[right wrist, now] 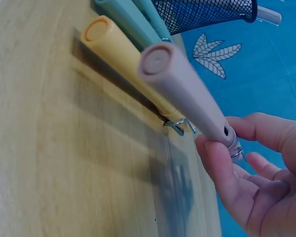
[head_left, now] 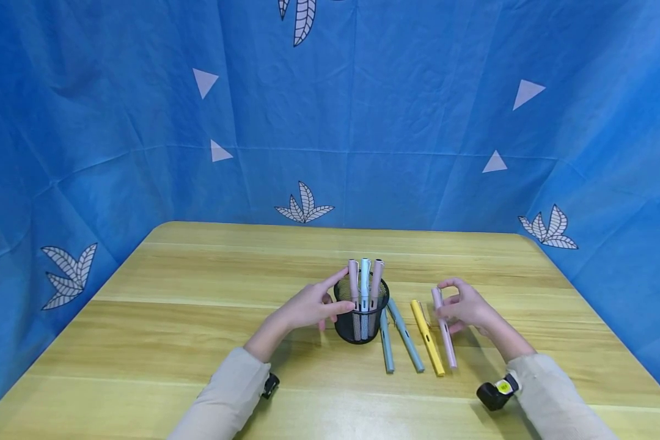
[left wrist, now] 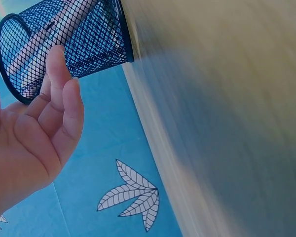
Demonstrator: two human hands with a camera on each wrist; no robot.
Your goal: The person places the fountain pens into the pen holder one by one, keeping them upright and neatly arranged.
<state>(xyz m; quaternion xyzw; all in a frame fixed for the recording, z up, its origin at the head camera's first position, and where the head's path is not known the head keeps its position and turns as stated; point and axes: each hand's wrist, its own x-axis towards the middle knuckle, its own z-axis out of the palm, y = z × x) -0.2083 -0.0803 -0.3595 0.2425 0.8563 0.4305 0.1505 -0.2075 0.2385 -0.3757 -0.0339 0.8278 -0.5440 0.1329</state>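
My left hand [head_left: 310, 304] holds the black mesh pen holder [head_left: 343, 329], its thumb across the front of the rim and its index finger along the back. In the left wrist view, other fingers [left wrist: 73, 106] lie bent beside the mesh. Two pinkish-purple pens [head_left: 354, 282] and a light blue pen [head_left: 365, 274] stand in the holder, caps up. On the right, my right hand [head_left: 469, 307] pinches a pale lilac pen [head_left: 447, 343] near its capped end. The right wrist view shows that lilac pen [right wrist: 190, 91] tilted, its blunt end toward the camera.
Left of the held pen lies a yellow pen [head_left: 428, 339]. Two teal pens [head_left: 409, 343] lie between it and the holder. Everything is on a wood-grain table [head_left: 198, 342], with a blue patterned cloth [head_left: 363, 110] hanging behind.
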